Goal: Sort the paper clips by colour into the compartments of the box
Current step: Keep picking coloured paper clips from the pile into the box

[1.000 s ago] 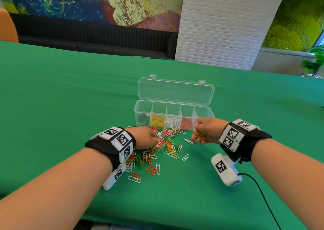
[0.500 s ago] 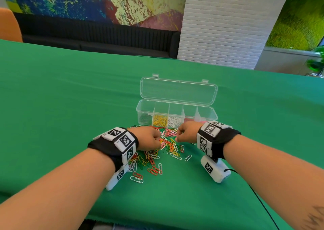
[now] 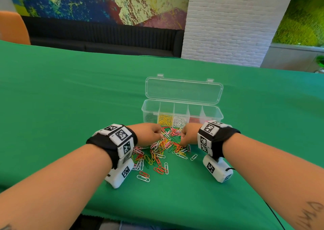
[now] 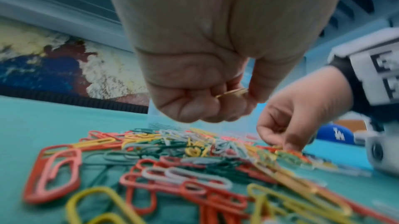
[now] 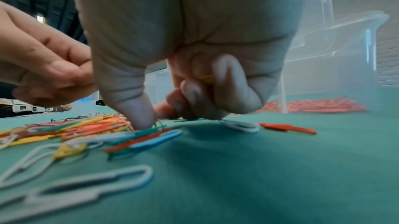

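A clear five-compartment box (image 3: 213, 110) stands open on the green cloth, with green, yellow, white and red clips in separate compartments. In front of it lies a mixed pile of paper clips (image 3: 163, 150). My left hand (image 3: 158, 136) hovers over the pile's left side, fingers curled round yellow clips (image 4: 232, 93). My right hand (image 3: 182, 139) is at the pile's right side. It holds yellow clips (image 5: 206, 79) in its curled fingers, and its thumb (image 5: 140, 116) presses down on clips in the pile. The box's right end (image 5: 334, 57) holds reddish clips.
The green table (image 3: 70, 107) stretches wide to the left and right of the box. Its front edge (image 3: 175, 221) runs close below my forearms. A cable (image 3: 273, 217) trails from my right wrist. A black sofa (image 3: 105, 37) and a white brick pillar (image 3: 228, 22) stand beyond the table.
My right hand has moved left from near the box's right end to the right side of the pile and lowered onto it. The left hand has stayed over the pile.
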`<control>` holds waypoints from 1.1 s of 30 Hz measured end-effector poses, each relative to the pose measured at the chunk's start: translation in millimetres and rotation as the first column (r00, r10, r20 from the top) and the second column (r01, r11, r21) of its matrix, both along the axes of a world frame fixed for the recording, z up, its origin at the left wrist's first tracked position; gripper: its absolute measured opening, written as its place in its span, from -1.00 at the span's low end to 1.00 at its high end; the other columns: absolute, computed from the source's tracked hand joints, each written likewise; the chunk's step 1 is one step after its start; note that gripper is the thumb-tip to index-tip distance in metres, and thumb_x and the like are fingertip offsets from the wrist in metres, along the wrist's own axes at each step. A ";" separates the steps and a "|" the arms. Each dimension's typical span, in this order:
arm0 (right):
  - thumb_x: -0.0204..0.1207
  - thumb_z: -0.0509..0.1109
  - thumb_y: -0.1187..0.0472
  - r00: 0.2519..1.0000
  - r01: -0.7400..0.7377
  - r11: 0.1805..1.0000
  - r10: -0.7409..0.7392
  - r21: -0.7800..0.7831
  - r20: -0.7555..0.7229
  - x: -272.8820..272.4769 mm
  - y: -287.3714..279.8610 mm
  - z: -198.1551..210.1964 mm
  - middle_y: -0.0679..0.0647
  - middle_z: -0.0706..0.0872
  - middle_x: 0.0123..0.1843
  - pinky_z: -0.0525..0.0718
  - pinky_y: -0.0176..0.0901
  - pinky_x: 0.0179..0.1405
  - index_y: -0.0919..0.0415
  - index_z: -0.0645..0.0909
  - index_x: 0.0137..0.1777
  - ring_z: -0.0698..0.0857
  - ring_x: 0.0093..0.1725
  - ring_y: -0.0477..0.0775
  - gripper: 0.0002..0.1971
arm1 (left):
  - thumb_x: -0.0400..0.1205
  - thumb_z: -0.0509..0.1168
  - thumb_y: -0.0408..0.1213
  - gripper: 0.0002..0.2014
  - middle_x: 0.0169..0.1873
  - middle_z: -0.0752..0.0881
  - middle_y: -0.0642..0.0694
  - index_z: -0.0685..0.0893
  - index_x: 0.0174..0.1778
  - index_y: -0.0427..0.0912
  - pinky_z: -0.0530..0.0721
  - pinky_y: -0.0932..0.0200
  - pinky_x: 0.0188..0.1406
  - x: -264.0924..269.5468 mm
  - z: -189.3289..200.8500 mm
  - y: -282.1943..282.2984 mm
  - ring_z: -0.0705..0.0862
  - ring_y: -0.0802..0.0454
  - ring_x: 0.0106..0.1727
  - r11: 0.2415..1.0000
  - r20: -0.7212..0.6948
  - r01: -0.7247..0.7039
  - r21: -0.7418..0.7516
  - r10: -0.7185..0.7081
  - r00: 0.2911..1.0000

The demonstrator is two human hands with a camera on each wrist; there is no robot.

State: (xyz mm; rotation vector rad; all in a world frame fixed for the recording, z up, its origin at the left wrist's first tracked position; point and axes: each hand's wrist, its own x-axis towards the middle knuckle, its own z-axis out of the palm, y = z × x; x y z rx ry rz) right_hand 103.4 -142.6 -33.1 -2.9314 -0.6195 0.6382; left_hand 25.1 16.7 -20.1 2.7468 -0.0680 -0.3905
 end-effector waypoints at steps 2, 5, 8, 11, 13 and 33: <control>0.48 0.36 0.17 1.000 -0.007 0.999 0.008 0.031 -0.015 -1.6 -3.2 1.6 -0.02 0.49 -0.38 0.65 -0.19 -0.13 0.12 0.45 -0.38 0.50 -0.29 0.00 -0.77 | 0.75 0.04 -0.19 -0.83 -0.36 0.52 0.06 0.46 -0.14 0.04 0.46 0.27 -0.37 -3.2 1.3 8.0 0.45 0.16 -0.42 0.989 -0.032 -0.045 -0.144 0.041 0.999; 0.53 0.29 0.18 0.999 0.034 0.988 -0.029 0.148 -0.039 -5.2 -9.7 9.2 -0.03 0.50 -0.36 0.52 -0.35 -0.39 0.12 0.48 -0.32 0.46 -0.39 -0.08 -0.81 | 0.73 0.01 -0.40 -0.75 -0.40 0.54 0.04 0.51 -0.04 0.04 0.52 0.31 -0.36 -9.6 3.2 19.4 0.50 0.14 -0.44 0.947 -0.111 -0.122 -0.298 0.093 0.989; 0.51 0.28 0.30 0.983 0.134 0.955 -0.094 0.266 -0.156 -2.7 -17.6 16.1 0.02 0.49 -0.41 0.42 -0.32 -0.54 0.16 0.46 -0.29 0.42 -0.49 -0.05 -0.84 | 0.65 -0.06 -0.55 -0.63 -0.42 0.55 0.01 0.54 -0.08 0.00 0.50 0.37 -0.52 -14.7 5.2 26.0 0.51 0.15 -0.47 0.931 -0.171 -0.187 -0.313 0.138 0.976; 0.46 0.28 0.44 0.968 0.171 0.920 -0.090 0.353 -0.234 -0.5 -25.3 17.6 0.06 0.51 -0.45 0.39 -0.28 -0.58 0.17 0.39 -0.28 0.42 -0.54 -0.03 -0.80 | 0.61 -0.02 -0.53 -0.65 -0.48 0.48 -0.01 0.55 -0.16 0.01 0.38 0.29 -0.54 -18.0 8.0 23.1 0.40 0.09 -0.51 0.954 -0.201 -0.184 -0.236 0.137 0.970; 0.48 0.21 0.49 0.960 0.201 0.882 -0.090 0.426 -0.266 -1.8 -28.6 16.1 0.08 0.55 -0.42 0.38 -0.30 -0.64 0.17 0.38 -0.24 0.44 -0.57 -0.05 -0.79 | 0.65 0.04 -0.37 -0.74 -0.44 0.46 0.02 0.57 -0.13 0.05 0.40 0.25 -0.47 -20.3 8.8 19.6 0.39 0.10 -0.48 0.993 -0.155 -0.088 -0.078 0.075 0.985; 0.53 0.16 0.41 0.935 0.198 0.906 -0.061 0.375 -0.349 -25.6 -31.2 10.4 0.00 0.50 -0.44 0.36 -0.32 -0.59 0.14 0.54 -0.24 0.42 -0.53 -0.08 -0.78 | 0.66 0.24 -0.03 -0.90 -0.34 0.54 0.15 0.58 -0.14 0.09 0.47 0.30 -0.29 -21.2 6.1 19.7 0.48 0.23 -0.34 0.994 0.018 0.106 0.004 -0.106 0.994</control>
